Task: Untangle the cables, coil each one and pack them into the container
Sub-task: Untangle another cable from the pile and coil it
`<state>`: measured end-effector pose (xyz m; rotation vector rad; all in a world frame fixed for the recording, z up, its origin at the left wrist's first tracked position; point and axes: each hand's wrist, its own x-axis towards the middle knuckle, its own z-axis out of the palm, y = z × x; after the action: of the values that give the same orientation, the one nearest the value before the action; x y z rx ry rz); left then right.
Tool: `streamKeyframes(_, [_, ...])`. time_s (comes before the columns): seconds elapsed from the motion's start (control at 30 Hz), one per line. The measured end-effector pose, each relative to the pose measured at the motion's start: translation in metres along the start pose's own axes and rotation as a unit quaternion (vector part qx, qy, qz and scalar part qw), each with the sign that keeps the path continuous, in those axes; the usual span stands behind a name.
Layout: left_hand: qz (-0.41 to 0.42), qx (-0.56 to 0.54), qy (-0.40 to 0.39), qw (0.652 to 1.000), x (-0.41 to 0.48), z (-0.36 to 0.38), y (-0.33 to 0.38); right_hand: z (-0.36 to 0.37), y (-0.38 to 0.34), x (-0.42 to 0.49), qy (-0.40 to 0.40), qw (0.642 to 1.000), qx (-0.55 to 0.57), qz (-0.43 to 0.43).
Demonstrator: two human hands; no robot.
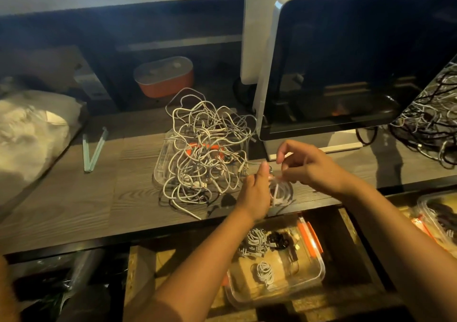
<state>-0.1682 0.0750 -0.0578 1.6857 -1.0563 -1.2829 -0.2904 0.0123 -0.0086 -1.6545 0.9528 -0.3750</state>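
A big tangle of white cables lies on the wooden desk, heaped over a clear lid with orange clips. To its right my left hand holds a small white cable coil. My right hand pinches the loose end of that cable just above the coil. Below the desk edge sits a clear container with several coiled white and black cables inside.
A monitor stands close behind my hands. Another cable heap lies at the far right. An orange lidded box sits at the back, a white bag at the left, a second clear container at the lower right.
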Motion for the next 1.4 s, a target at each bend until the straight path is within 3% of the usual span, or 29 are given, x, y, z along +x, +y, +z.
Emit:
streamKeyframes(0.13, [-0.016,-0.083,-0.065,0.994,-0.005,0.001,0.001,0.007,0.013,0.000,-0.002,0.982,0.187,-0.009])
streamKeyframes(0.3, [-0.019,-0.105,-0.107,0.988,-0.006,-0.010,0.003,0.020,0.021,0.007,0.007,0.970,0.243,-0.023])
streamKeyframes(0.43, [-0.008,-0.092,-0.076,0.993,-0.002,-0.009,-0.005,0.027,0.024,0.015,0.032,0.978,0.205,-0.020])
streamKeyframes(0.57, [-0.042,-0.137,0.026,0.989,0.002,-0.006,-0.019,0.041,0.029,0.019,0.078,0.987,0.139,-0.030])
streamKeyframes(0.73, [-0.049,-0.114,0.143,0.982,0.007,-0.017,-0.007,0.069,0.039,0.010,0.061,0.993,0.090,-0.040])
streamKeyframes(0.9, [-0.050,0.071,0.230,0.969,0.023,-0.032,-0.013,0.077,0.037,0.004,0.032,0.999,0.011,-0.001])
streamKeyframes(1.03, [-0.035,0.113,0.287,0.951,0.034,-0.031,-0.019,0.084,0.031,0.004,-0.034,0.995,-0.091,0.016])
streamKeyframes(1.2, [0.009,0.180,0.330,0.927,0.039,-0.032,-0.026,0.094,0.024,0.001,0.008,0.973,-0.232,0.007])
streamKeyframes(1.3, [-0.013,0.183,0.310,0.933,0.039,-0.036,-0.025,0.093,0.018,-0.003,0.042,0.978,-0.204,-0.004])
streamKeyframes(1.4, [-0.021,0.192,0.266,0.944,0.040,-0.035,-0.023,0.085,0.010,-0.001,0.035,0.999,-0.025,0.008])
